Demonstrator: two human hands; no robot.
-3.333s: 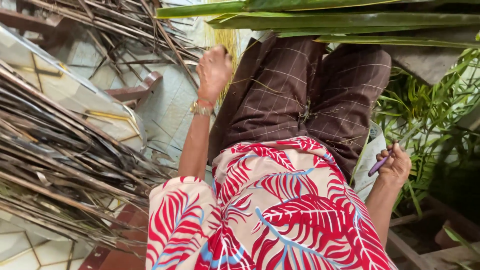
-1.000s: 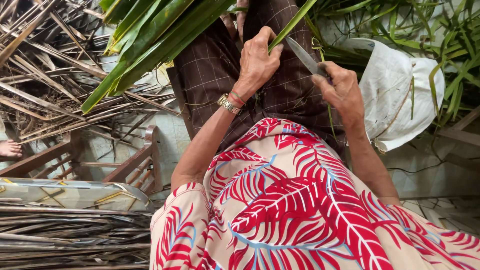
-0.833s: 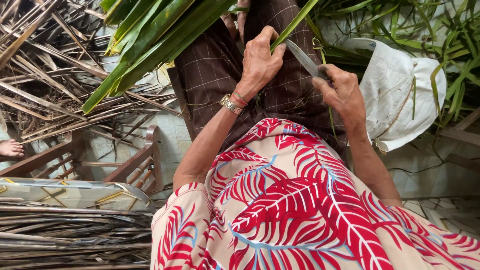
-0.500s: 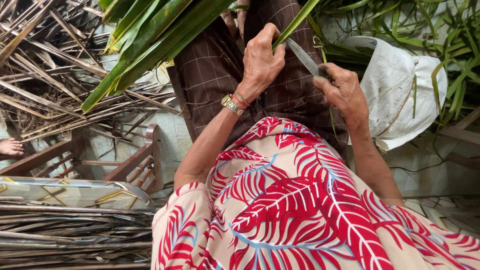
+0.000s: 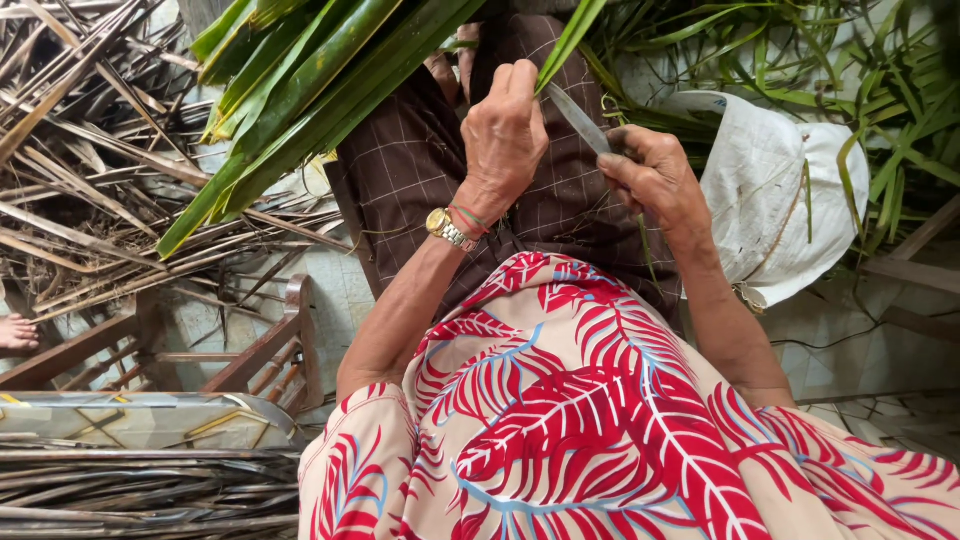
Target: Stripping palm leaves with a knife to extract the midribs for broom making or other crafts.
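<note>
My left hand [image 5: 505, 135], with a gold watch on the wrist, is shut on a narrow green palm leaf strip [image 5: 566, 40] that runs up out of view. My right hand [image 5: 652, 178] grips a knife [image 5: 578, 116]; its grey blade points up-left and meets the strip just beside my left fingers. Both hands are over my lap, which is covered by brown checked cloth [image 5: 420, 150]. A bundle of broad green leaves [image 5: 310, 85] lies across my left knee.
Dry brown leaf ribs [image 5: 90, 190] are piled on the left floor, with more bundled at lower left [image 5: 130, 490]. A wooden chair frame [image 5: 270, 345] stands to my left. A white sack [image 5: 775, 190] and green fronds [image 5: 880, 90] lie on the right. Another person's foot [image 5: 15, 332] shows at the left edge.
Three seconds ago my hands were apart, the right holding the knife by my side. Now both meet on the strip, and the hands have shifted slightly up in the last second.
</note>
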